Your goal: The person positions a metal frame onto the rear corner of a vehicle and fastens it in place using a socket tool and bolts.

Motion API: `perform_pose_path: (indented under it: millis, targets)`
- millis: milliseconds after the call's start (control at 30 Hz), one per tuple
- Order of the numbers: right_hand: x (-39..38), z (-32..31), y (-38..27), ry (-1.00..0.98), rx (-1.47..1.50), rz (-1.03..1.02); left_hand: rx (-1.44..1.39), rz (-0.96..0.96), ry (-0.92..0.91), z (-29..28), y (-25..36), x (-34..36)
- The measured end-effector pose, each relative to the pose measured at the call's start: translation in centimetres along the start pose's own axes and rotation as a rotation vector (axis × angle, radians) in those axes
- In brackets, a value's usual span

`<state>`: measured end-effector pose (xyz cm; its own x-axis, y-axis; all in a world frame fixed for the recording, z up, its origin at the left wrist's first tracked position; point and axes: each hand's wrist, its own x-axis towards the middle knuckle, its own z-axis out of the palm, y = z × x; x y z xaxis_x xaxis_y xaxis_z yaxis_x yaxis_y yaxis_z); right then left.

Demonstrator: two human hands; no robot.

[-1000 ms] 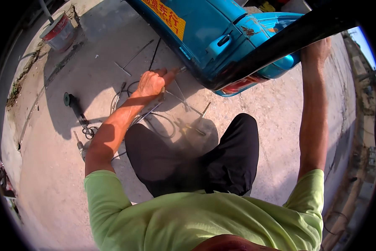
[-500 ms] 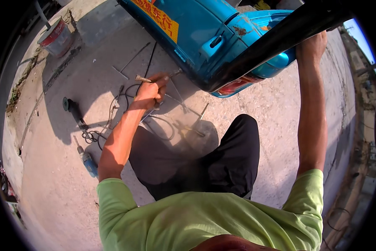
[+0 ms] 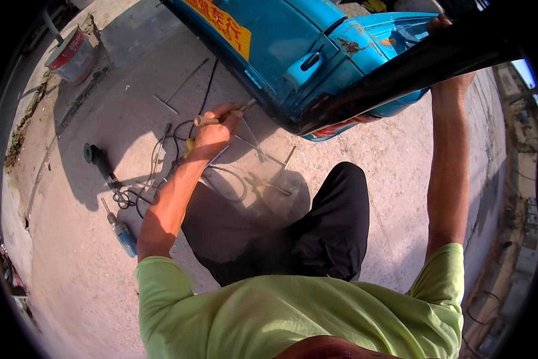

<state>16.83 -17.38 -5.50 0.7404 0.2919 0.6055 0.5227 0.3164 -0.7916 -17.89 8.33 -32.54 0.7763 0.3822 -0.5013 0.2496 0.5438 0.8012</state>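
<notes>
My left hand [image 3: 216, 128] is closed round a short tool [image 3: 206, 121] with a brown, rounded end; its metal tip comes out on the other side, close to the lower edge of a blue vehicle body [image 3: 281, 51]. The tool's exact kind is hidden by the fingers. My right arm reaches far forward to the vehicle's right end. There my right hand [image 3: 454, 84] passes beneath a long black bar [image 3: 394, 72], which covers most of it. Curled fingertips show beyond the bar, against the blue bodywork; what they grip cannot be made out.
An angle grinder [image 3: 103, 164] and a blue power drill [image 3: 123, 234] lie on the concrete at the left with tangled black cables. Near my knees are thin metal rods and yellow-handled pliers [image 3: 269, 184]. A T-shaped rod [image 3: 182, 87] and a bucket [image 3: 71, 55] are farther off.
My right hand has gone farther forward under the black bar, and its fingertips now show past it. My left hand has turned slightly, still gripping the brown-ended tool.
</notes>
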Motion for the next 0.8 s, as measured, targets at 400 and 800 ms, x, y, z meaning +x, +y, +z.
perform_pose_path:
  millis: [400, 800]
  targets:
    - [-0.5, 0.6, 0.4, 0.088, -0.092, 0.033, 1.526, 1.164, 0.234, -0.6, 2.2, -1.6]
    - [-0.5, 1.3, 0.3, 0.149, -0.018, 0.032, 1.598, 0.306, 0.455, 1.4, 4.5, -4.5]
